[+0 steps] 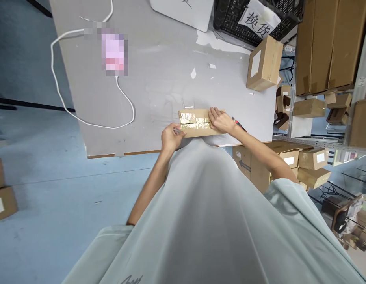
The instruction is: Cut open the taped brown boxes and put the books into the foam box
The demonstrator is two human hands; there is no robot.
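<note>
The box [194,127] lies near the table's [159,86] near edge in the head view, between the two hands. The left hand [171,138] holds its left near corner, thumb and fingers slightly parted. The right hand [220,120] covers the right end, fingers bent close together on top; whether they grip it, I cannot tell.

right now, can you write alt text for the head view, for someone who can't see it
A person's left grip and right grip touch opposite ends of a cardboard box with shiny tape, on a grey table. A white cable loops at left; a black crate and another carton are at upper right.
</note>
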